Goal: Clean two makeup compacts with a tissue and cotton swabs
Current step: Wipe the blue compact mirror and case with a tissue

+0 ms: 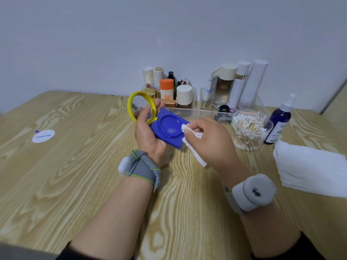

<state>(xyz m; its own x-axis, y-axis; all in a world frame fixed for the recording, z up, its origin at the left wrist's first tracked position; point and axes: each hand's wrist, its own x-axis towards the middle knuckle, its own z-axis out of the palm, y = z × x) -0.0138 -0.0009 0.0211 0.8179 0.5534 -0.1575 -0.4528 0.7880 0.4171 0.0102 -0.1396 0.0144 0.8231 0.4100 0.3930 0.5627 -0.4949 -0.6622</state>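
My left hand [148, 132] holds an open blue makeup compact [168, 128] above the table, its yellow-rimmed lid [141, 106] standing up by my fingers. My right hand [208, 139] pinches a folded white tissue [191, 139] and presses its tip against the right edge of the compact's round blue inner cover. The tissue's loose end hangs down below my right hand. A clear tub of cotton swabs [247, 130] stands to the right of my right hand. Only this one compact is plain to see.
A clear organiser [206, 111] with bottles and jars stands at the back by the wall. A dark blue spray bottle [279, 122] and a stack of white tissues [308, 167] are on the right. A round white sticker [43, 136] lies on the wooden table [75, 166] at the left.
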